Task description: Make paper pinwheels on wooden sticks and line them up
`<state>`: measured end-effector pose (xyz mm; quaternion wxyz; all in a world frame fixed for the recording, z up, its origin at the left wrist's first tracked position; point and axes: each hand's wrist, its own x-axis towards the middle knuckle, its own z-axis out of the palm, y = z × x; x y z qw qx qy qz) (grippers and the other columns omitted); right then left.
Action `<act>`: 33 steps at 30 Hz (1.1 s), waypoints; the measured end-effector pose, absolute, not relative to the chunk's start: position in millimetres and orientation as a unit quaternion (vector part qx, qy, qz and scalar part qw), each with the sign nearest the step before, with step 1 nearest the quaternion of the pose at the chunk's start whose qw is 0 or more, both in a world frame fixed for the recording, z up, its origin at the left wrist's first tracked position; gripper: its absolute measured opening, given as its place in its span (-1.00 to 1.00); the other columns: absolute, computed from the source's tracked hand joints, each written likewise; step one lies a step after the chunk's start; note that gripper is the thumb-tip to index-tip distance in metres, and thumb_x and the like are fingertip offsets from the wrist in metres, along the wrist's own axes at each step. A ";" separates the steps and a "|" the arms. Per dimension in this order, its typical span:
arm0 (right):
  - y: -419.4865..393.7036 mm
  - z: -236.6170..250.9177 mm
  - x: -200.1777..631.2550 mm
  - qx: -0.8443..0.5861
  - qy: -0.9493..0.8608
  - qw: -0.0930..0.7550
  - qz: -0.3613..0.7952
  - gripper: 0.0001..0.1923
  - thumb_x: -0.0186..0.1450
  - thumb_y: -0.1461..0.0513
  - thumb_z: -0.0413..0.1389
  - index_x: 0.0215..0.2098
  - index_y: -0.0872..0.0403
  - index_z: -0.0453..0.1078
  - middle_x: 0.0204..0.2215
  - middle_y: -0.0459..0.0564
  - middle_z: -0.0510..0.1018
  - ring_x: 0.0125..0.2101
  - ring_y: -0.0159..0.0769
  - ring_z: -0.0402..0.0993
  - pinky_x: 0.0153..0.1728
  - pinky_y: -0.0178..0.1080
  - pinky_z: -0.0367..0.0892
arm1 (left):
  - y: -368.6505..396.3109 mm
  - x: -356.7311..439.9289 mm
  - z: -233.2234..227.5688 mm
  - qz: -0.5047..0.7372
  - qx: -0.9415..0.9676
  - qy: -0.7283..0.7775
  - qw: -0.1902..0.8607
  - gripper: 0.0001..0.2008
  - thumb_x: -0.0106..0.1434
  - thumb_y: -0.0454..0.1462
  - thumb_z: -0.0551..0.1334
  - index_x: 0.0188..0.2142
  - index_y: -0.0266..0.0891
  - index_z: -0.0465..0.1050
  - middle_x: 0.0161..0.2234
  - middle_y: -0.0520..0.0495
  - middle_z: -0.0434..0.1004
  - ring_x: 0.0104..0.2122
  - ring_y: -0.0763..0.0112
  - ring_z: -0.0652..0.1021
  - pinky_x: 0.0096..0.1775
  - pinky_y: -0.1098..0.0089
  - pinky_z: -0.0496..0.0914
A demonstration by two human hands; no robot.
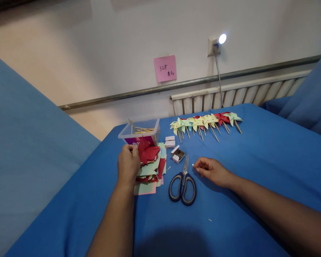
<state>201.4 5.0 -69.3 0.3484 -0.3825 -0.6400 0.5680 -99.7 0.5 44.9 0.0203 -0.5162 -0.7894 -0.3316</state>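
Note:
My left hand [128, 162] is closed on the edge of a red cut paper piece [143, 148], lifted at the top of a stack of cut papers [149, 169] in red and pale green. My right hand [210, 170] pinches a small shiny thumbtack [193, 165] just above the cloth. Between the hands lie scissors [183, 185] with dark handles, their blades nearly together and pointing away from me. Beyond the blades, a small opened box [177, 155] holds several metal tacks.
A clear plastic tub [152, 134] of wooden sticks stands behind the stack. Finished paper pinwheels [203, 122] lie in a row at the back right. Two small white boxes [170, 142] sit near the tub. Blue cloth [230, 221] covers the table; a radiator [240, 92] is behind it.

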 end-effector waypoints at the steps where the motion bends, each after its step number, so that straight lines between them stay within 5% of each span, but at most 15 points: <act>1: 5.1 -69.7 201.2 -0.382 -0.639 0.349 0.569 -0.86 0.17 0.16 0.17 -0.36 0.04 0.37 -0.51 -0.14 0.41 -0.50 -0.40 0.29 -0.43 -0.30 0.26 | 1.3 -100.1 44.6 -0.373 -0.497 -0.783 0.011 -0.78 0.27 -0.12 0.06 -0.35 -0.18 0.34 -0.42 -0.06 0.51 -0.38 0.28 0.50 -0.33 0.36 0.29; 9: -3.4 -52.6 197.4 -0.362 -0.600 0.377 0.605 -0.70 0.19 0.00 0.19 -0.38 0.07 0.42 -0.50 -0.10 0.46 -0.52 -0.39 0.34 -0.44 -0.29 0.27 | -8.4 -67.8 49.3 -0.606 -0.472 -0.619 -0.163 -0.77 0.26 -0.07 0.10 -0.29 -0.19 0.28 -0.35 0.00 0.50 -0.44 0.43 0.48 -0.35 0.41 0.39; 16: -5.6 -29.9 206.3 -0.214 -0.378 0.369 0.822 -0.20 0.26 -0.30 -0.24 -0.18 0.15 0.50 -0.23 0.17 0.57 -0.30 -0.25 0.50 -0.30 -0.24 0.35 | -44.3 -7.6 41.2 -0.346 -0.834 -0.416 -0.109 -0.87 0.34 -0.26 0.08 -0.32 -0.16 0.35 -0.13 -0.11 0.55 -0.11 0.30 0.51 -0.05 0.26 0.36; 22: -2.8 -30.9 209.4 -0.228 -0.332 0.399 0.824 -0.56 0.29 -0.10 0.05 -0.26 0.07 0.50 -0.35 0.01 0.58 -0.41 -0.33 0.49 -0.39 -0.30 0.36 | -44.1 5.5 25.5 -0.243 -0.912 -0.323 -0.076 -0.91 0.34 -0.28 0.10 -0.20 -0.18 0.36 -0.08 -0.13 0.54 -0.07 0.29 0.50 -0.03 0.24 0.36; 33: -3.0 -39.2 199.1 -0.272 -0.375 0.448 0.765 -0.72 0.07 0.16 0.36 -0.30 0.14 0.53 -0.39 -0.02 0.63 -0.45 -0.38 0.50 -0.31 -0.29 0.37 | -45.4 6.1 30.7 -0.268 -0.888 -0.356 -0.113 -0.89 0.32 -0.29 0.13 -0.20 -0.15 0.41 -0.06 -0.11 0.54 -0.06 0.28 0.51 0.00 0.22 0.36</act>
